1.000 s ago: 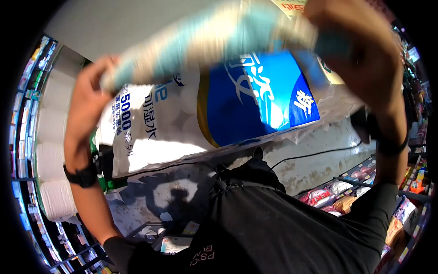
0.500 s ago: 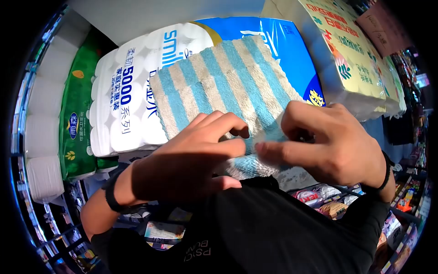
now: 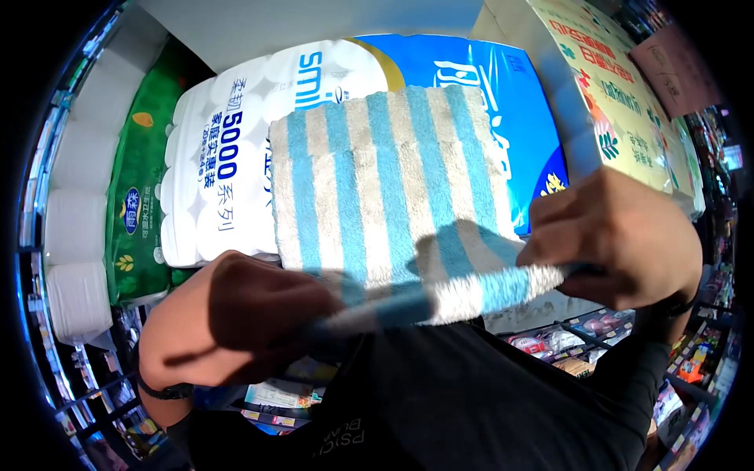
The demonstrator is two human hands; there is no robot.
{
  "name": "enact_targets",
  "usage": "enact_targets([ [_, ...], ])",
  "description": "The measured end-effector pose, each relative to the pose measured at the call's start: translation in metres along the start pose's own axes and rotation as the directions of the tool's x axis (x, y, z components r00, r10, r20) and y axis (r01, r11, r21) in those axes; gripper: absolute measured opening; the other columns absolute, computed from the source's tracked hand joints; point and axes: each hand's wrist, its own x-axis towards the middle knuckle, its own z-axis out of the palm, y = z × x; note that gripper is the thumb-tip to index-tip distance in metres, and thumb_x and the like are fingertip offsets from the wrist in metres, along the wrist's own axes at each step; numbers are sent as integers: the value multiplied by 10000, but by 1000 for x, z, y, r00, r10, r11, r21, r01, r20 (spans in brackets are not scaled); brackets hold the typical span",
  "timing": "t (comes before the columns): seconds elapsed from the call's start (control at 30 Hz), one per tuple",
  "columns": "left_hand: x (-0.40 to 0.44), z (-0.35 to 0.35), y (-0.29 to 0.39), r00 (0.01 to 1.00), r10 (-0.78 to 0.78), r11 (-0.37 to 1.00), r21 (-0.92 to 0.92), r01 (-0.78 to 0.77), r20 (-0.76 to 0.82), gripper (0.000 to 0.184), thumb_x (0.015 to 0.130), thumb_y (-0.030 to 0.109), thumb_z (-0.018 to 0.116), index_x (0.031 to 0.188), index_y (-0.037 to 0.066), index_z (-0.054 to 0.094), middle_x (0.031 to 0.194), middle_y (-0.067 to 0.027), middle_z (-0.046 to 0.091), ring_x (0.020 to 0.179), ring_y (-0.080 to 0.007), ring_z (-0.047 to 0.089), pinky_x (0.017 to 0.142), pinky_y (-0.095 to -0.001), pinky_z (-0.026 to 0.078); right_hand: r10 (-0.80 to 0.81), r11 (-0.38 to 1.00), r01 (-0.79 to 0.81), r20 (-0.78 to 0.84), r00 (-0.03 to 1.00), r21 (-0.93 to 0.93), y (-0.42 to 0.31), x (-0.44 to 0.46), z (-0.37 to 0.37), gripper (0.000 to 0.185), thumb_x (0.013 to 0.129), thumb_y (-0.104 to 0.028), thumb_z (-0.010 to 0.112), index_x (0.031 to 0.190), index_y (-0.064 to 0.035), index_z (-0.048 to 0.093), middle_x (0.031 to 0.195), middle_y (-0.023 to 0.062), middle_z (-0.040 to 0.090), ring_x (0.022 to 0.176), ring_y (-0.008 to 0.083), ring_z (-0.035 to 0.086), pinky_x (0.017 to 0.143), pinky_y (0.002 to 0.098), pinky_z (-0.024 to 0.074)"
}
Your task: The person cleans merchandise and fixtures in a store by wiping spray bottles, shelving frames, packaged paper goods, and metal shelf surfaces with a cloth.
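Note:
A fluffy towel (image 3: 393, 180) with blue and beige stripes lies across a wrapped pack of toilet rolls (image 3: 200, 169). Its near edge is lifted toward my body and pulled into a band between both hands. My left hand (image 3: 263, 302) grips the left end of that edge, fingers closed and partly in shadow. At the right end, my right hand (image 3: 616, 235) pinches the other corner, its fingers curled over the cloth. The far part of the towel rests flat, and a hand's shadow falls on its lower middle.
A green-wrapped tissue pack (image 3: 133, 204) and white rolls (image 3: 75, 228) stand on the left. To the right is a cream tissue pack (image 3: 620, 102) with a pink handwritten card (image 3: 671, 71). Shelves of small packaged goods (image 3: 550, 341) lie below.
My hands have moved apart, from close together at the towel's near edge to its two ends. That edge is now stretched, and the stripes run straighter.

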Motion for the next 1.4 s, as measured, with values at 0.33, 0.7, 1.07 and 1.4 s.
enact_targets([
  [0.33, 0, -20, -15, 978, -171, 929, -350, 120, -117, 275, 789, 224, 719, 971, 19, 694, 745, -76, 647, 614, -182, 621, 581, -278, 458, 15, 1000, -16, -74, 997, -8, 12, 7, -9, 353, 594, -88, 712, 927, 26, 680, 858, 139, 651, 730, 278, 670, 615, 368, 523],
  [0.7, 65, -20, -113, 786, -199, 747, 428, 508, -586, 475, 871, 171, 691, 1306, 26, 565, 1297, -209, 592, 1202, -384, 552, 1040, -446, 416, 339, 686, -594, -537, 772, -420, 110, 61, 16, 605, 838, -125, 741, 1396, -81, 510, 1378, 198, 545, 1249, 364, 550, 1050, 434, 460],
  [1.07, 73, 47, -78, 949, -224, 819, 485, 308, -223, 754, 930, 443, 606, 1528, 81, 326, 1592, -248, 214, 1476, -447, 191, 1182, -568, 177, 146, 897, -211, -190, 971, -389, 99, 52, 98, 712, 989, -608, 373, 1571, -217, 252, 1637, 193, 125, 1498, 404, 165, 1209, 561, 162],
  [1.4, 146, 42, -48, 995, -100, 807, 585, 87, -10, 822, 917, 614, 529, 1579, 231, 227, 1588, -297, 166, 1471, -487, 167, 1166, -597, 199, 394, 797, -465, -252, 884, -386, 109, -17, 87, 673, 1013, -577, 338, 1576, -220, 246, 1637, 162, 171, 1493, 411, 185, 1188, 576, 193],
])
